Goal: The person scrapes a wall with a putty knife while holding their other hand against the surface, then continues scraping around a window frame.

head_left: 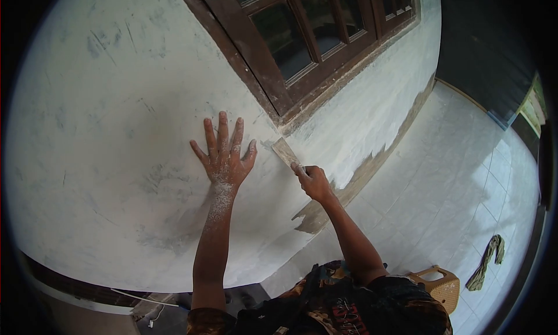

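My left hand (pixel 225 157) lies flat against the white plastered wall (pixel 133 102), fingers spread, with white dust on the fingers, wrist and forearm. To its right, my right hand (pixel 314 182) is closed around a putty knife (pixel 285 153) with a flat, pale, dusty blade. The blade's end is at the wall just below the bottom corner of the brown wooden window frame (pixel 280 102). My fingers cover the knife's handle. Grey smears and short scratches mark the wall around both hands.
Bare grey-brown wall (pixel 349 186) shows along the ragged lower edge of the white coat. On the pale tiled floor (pixel 430 178) at the right are a yellow plastic stool (pixel 439 285) and a crumpled green cloth (pixel 486 263). A dark sheet (pixel 482 56) hangs at upper right.
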A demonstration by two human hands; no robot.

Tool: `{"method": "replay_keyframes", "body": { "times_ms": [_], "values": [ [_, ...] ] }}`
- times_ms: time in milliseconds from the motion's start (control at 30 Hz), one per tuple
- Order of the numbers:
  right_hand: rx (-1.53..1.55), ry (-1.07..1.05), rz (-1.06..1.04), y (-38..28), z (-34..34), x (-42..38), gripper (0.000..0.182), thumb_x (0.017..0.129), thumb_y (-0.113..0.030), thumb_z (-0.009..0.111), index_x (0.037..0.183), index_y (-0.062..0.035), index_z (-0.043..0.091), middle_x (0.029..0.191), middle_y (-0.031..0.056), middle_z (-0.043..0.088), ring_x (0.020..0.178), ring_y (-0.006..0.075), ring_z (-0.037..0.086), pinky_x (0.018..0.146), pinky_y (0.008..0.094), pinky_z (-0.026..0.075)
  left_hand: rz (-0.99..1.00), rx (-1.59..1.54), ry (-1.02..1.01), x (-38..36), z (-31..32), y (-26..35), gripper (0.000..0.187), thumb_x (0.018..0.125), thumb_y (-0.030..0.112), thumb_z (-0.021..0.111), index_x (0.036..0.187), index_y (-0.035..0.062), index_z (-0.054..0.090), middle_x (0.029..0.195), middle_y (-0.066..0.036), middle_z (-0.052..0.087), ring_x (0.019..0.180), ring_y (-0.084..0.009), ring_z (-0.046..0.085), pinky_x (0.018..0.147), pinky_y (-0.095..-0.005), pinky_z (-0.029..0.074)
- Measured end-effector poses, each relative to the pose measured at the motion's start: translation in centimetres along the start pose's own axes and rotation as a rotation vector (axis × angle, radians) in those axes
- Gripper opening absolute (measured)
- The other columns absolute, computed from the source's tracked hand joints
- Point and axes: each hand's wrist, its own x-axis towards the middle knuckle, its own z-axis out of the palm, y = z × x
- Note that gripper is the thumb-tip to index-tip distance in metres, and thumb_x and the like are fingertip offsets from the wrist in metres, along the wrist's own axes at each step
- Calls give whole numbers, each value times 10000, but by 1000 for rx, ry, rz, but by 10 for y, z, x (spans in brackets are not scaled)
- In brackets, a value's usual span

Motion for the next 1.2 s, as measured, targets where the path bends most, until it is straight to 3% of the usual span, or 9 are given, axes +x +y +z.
{"method": "replay_keyframes", "body": {
  "times_ms": [200,300,367,467,900,1200],
  "values": [
    [48,-40,46,-8,1,-3,718,907,-569,513,610,85,541,493,164,458,484,232,446,533,443,400,-19,-26,36,1,3,3,661,771,492,688,1364,266,499,1552,-87,239,1444,-362,125,1072,-700,8],
    [194,-126,214,-26,-5,-14,709,906,-560,521,615,85,552,501,186,481,481,249,467,542,447,408,-21,-22,46,0,3,5,667,766,489,695,1363,266,500,1553,-88,238,1442,-367,129,1072,-700,13],
    [-102,80,-31,-28,-6,-14,696,904,-551,531,621,84,561,514,219,496,475,280,472,547,455,411,-28,-11,44,1,3,3,671,763,488,698,1364,265,499,1553,-88,237,1441,-369,133,1073,-700,16],
    [66,-6,39,-10,6,-3,694,905,-541,535,613,88,555,521,238,502,468,303,448,544,463,406,-31,-30,47,1,5,6,672,760,483,703,1362,264,501,1553,-89,237,1441,-369,135,1072,-702,17],
    [11,18,-74,-15,-2,5,701,914,-532,533,599,93,518,481,195,433,474,249,365,523,443,380,-40,-11,22,0,6,4,661,772,507,687,1359,263,506,1542,-101,258,1444,-371,116,1072,-698,-9],
    [47,-20,-40,-7,2,6,694,916,-522,538,601,95,513,493,206,426,484,245,354,525,443,380,-56,-27,13,2,6,7,687,764,492,698,1378,276,478,1542,-100,259,1442,-368,129,1074,-699,-4]
  ]
}}
